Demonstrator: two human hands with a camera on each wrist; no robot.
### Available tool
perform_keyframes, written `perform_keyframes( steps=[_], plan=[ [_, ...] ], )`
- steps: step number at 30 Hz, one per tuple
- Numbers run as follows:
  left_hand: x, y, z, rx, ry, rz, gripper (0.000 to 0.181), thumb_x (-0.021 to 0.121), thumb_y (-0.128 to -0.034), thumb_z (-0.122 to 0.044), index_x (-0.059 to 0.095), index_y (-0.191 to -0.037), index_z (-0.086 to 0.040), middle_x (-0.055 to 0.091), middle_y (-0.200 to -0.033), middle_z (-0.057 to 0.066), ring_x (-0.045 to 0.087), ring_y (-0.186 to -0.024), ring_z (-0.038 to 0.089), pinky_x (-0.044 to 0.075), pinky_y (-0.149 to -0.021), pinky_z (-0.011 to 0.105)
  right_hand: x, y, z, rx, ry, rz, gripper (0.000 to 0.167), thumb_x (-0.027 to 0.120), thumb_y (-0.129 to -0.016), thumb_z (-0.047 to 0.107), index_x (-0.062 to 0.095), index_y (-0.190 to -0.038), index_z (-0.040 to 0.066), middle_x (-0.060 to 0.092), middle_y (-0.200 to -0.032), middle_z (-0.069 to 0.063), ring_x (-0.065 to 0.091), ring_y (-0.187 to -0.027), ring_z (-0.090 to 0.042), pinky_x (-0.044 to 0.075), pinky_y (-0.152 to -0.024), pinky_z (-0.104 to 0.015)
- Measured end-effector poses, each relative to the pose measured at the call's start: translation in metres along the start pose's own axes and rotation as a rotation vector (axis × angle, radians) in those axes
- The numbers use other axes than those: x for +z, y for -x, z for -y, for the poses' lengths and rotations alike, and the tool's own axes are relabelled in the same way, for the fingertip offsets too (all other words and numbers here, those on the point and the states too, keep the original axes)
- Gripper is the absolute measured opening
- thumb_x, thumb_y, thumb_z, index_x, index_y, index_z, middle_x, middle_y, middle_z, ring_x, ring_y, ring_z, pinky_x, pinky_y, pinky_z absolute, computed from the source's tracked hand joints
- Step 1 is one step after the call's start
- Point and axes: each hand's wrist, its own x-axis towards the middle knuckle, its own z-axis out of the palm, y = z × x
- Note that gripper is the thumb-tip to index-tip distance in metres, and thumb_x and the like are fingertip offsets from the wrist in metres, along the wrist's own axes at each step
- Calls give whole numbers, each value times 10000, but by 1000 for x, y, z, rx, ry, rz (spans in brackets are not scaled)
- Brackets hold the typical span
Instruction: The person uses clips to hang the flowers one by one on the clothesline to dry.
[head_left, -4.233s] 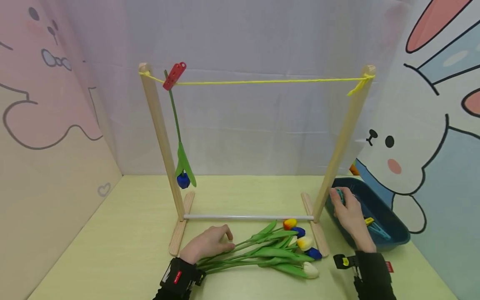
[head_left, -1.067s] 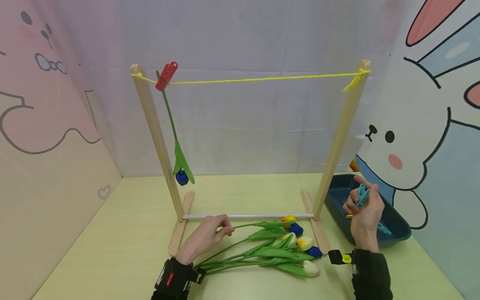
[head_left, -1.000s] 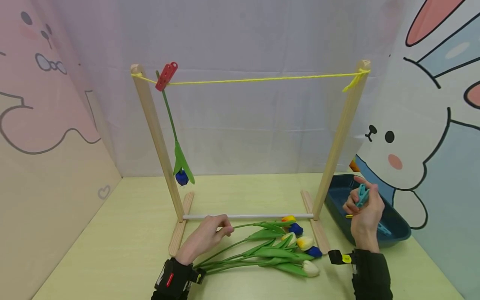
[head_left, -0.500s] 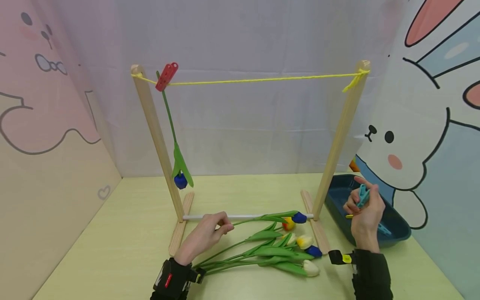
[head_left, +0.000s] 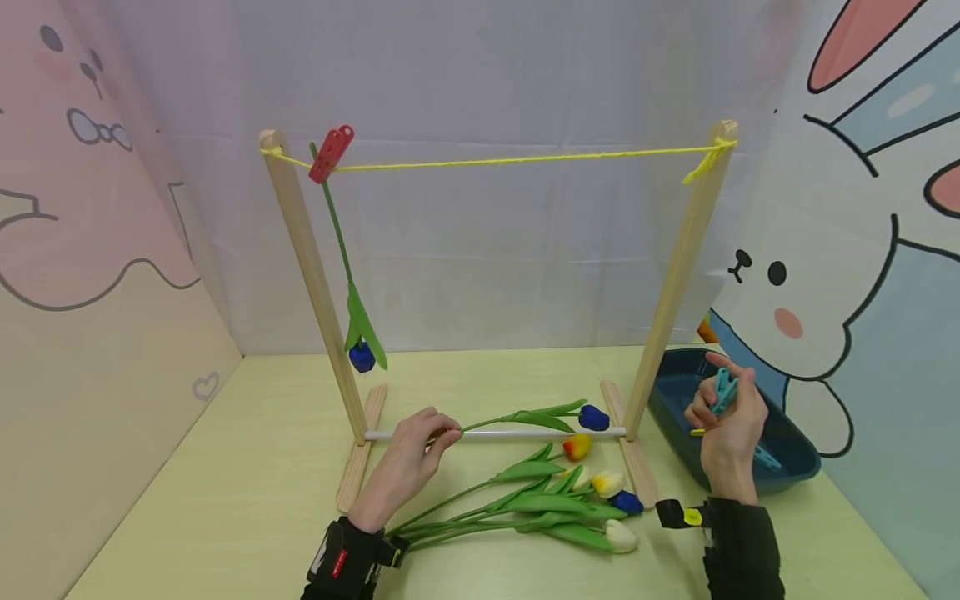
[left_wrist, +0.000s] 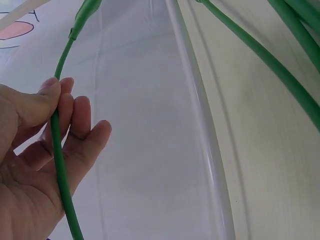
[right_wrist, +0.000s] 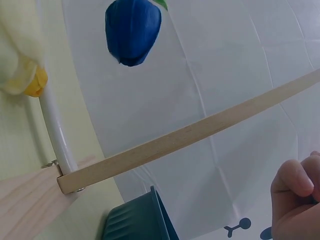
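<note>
Between thumb and fingers, my left hand [head_left: 411, 457] pinches the green stem of a blue tulip [head_left: 594, 417], its bloom pointing right, above the other flowers. The left wrist view shows that stem [left_wrist: 59, 160] crossing the palm. My right hand [head_left: 731, 429], over the dark basin [head_left: 787, 467], holds a light-blue clothespin [head_left: 724, 392]; in the right wrist view only part of the hand [right_wrist: 295, 200] shows and the clothespin is hidden. Another blue tulip [head_left: 362, 357] hangs bloom down from the yellow string [head_left: 525, 158] by a red clothespin [head_left: 331, 155].
Several tulips [head_left: 555, 504], white, yellow, red-yellow and blue, lie on the table in front. A wooden frame stands behind them, with a left post [head_left: 311, 283], a right post [head_left: 682, 283] and a white crossbar [head_left: 495, 435]. More clothespins lie in the basin.
My left hand has picked a blue tulip from the bunch and raised it slightly. Earlier my right hand reached into the basin; now it holds the light-blue clothespin and has stayed nearly still lately.
</note>
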Motion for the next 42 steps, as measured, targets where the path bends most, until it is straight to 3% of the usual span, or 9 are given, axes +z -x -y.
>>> perform_keyframes(
  steps=[5, 10, 18, 23, 29, 35, 42],
  plan=[
    [3, 0, 0, 77, -59, -126, 46, 697, -902, -21, 725, -915, -55, 562, -775, -19, 432, -665, 12, 381, -592, 172, 0, 0, 0, 4, 3, 6, 485, 288, -1091, 424, 620, -1172, 80, 302, -660, -1, 112, -533, -221, 91, -522, -383],
    [6, 0, 1, 142, -130, -231, 74, 706, -893, -6, 695, -892, -79, 549, -801, -8, 447, -683, 42, 391, -597, 182, -1, -1, -1, 8, 10, -2, 483, 286, -1095, 419, 619, -1175, 78, 300, -666, 4, 117, -536, -220, 107, -503, -370],
    [5, -4, -2, 207, -335, -401, 57, 770, -851, -47, 716, -861, -57, 521, -755, 13, 419, -735, 149, 361, -668, 255, -1, -1, -1, 7, 9, -6, 502, 290, -1095, 417, 603, -1199, 39, 303, -665, 1, 121, -534, -221, 107, -512, -374],
    [1, -5, -5, 272, -443, -494, 60, 717, -919, -139, 735, -905, -84, 586, -693, 4, 451, -737, 196, 363, -775, 336, -1, -1, -2, 2, 3, 5, 497, 294, -1092, 420, 611, -1184, 49, 304, -662, -2, 122, -530, -220, 98, -523, -380],
    [1, -6, -8, 306, -556, -618, 315, 539, -1044, -322, 749, -921, -122, 638, -657, -2, 454, -697, 210, 338, -820, 392, -1, 0, -2, -1, 0, 16, 484, 295, -1092, 423, 624, -1159, 75, 295, -665, -6, 121, -526, -217, 93, -524, -382],
    [1, -8, -9, 306, -569, -731, 294, 568, -1029, -314, 753, -917, -114, 707, -671, 16, 491, -642, 205, 321, -738, 382, -1, 0, -2, 8, 4, 14, 485, 289, -1092, 425, 624, -1162, 82, 291, -673, -4, 121, -533, -215, 89, -540, -389],
    [0, -8, -12, 311, -481, -777, 292, 614, -993, -317, 781, -912, -91, 721, -678, 40, 493, -604, 182, 311, -656, 320, -1, 0, -2, 13, 20, 22, 477, 262, -1101, 406, 619, -1157, 94, 295, -681, -5, 123, -543, -222, 93, -558, -400]
  ],
)
